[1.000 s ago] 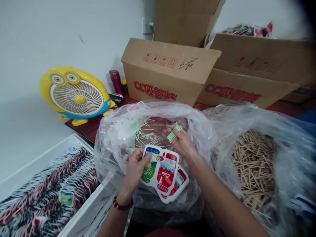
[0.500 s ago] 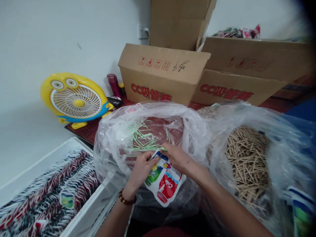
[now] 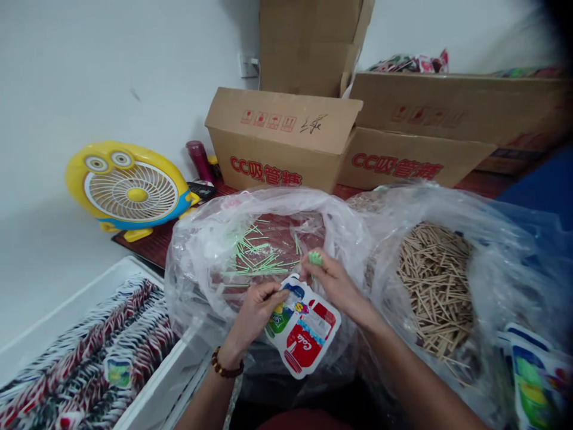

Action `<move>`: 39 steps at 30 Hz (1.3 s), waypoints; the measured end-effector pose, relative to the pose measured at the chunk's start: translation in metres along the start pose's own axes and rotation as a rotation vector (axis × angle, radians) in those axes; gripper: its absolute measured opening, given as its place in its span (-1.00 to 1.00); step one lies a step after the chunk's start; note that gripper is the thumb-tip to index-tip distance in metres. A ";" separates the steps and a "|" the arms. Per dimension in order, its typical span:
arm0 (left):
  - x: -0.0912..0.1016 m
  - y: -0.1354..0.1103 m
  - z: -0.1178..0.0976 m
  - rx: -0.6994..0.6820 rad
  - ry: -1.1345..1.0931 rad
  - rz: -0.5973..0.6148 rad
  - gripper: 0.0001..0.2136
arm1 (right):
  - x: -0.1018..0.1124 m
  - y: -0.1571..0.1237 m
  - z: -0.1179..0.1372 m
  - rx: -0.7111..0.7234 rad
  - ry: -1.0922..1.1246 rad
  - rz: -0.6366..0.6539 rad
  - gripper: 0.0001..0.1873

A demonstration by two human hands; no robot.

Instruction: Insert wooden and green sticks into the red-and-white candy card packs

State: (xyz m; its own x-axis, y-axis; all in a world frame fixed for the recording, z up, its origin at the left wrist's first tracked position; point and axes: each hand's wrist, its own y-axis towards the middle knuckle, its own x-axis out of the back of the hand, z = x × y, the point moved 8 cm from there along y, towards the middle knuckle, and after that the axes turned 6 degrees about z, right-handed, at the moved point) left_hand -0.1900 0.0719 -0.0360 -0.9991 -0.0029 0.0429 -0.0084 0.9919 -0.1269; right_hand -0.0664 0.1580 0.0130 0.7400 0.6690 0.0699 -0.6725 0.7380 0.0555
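My left hand (image 3: 260,306) grips the left edge of a printed packet (image 3: 302,334) with cola and green drink pictures, thumb on its face. At the packet's top corner, my right hand (image 3: 330,280) is closed around a small bundle of green sticks (image 3: 316,258), whose ends poke out above the fingers. Its fingertips are close to the packet's top edge; whether they touch it I cannot tell. Behind both hands, loose green sticks (image 3: 264,260) lie inside an opened clear plastic bag (image 3: 201,239).
Brown sticks (image 3: 436,286) fill another plastic bag at right, beside more packets (image 3: 532,376). A white foam box (image 3: 147,373) at left holds rows of packets. Behind stand cardboard boxes (image 3: 277,143), a yellow fan (image 3: 134,194) and a maroon flask (image 3: 199,160).
My right hand has lifted off the packet's top a little, up and to the right, so the green stick ends show more. The packet has turned slightly. The camera view has shifted.
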 end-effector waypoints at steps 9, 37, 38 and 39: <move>-0.016 -0.004 -0.014 -0.085 0.067 0.079 -0.70 | 0.002 -0.015 0.006 0.073 0.676 -0.329 -0.85; -0.011 0.011 -0.002 -0.029 -0.286 0.022 -0.78 | -0.001 0.000 0.012 -0.114 0.106 0.070 -0.76; -0.010 0.011 -0.003 -0.034 -0.284 0.013 -0.77 | 0.002 0.003 0.017 -0.077 0.047 0.047 -0.81; -0.009 0.011 -0.004 -0.039 -0.285 0.003 -0.77 | 0.003 0.005 0.022 -0.046 -0.022 0.042 -0.87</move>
State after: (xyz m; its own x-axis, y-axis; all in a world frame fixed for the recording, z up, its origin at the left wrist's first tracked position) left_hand -0.1813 0.0835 -0.0336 -0.9707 -0.0303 -0.2383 -0.0094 0.9960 -0.0884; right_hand -0.0679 0.1618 0.0351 0.7106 0.6974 0.0935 -0.7009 0.7132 0.0067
